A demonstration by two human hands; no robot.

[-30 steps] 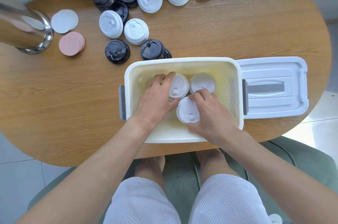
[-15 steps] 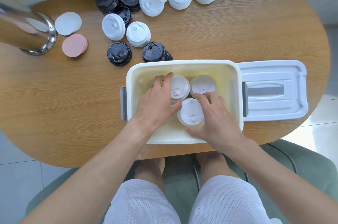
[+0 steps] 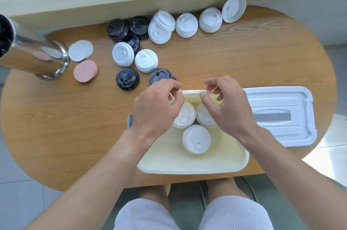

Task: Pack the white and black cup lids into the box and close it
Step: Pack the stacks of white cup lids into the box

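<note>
Packing lids, barely started: three white stacks (image 3: 196, 139) sit in the box (image 3: 191, 166), everything else is out on the table (image 3: 244, 57).

Both hands, left (image 3: 156, 107) and right (image 3: 228, 106), hover empty over the box's far rim, fingers loosely curled. White lids (image 3: 186, 25) and black lids (image 3: 127, 79) wait beyond; box cover (image 3: 281, 115) lies beside it. Oval wooden table, pale wall behind, tiled floor.

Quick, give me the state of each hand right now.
Left hand: open, fingers loosely curled, holding nothing, above the box.
Right hand: open, fingers loosely curled, holding nothing, above the box.
</note>
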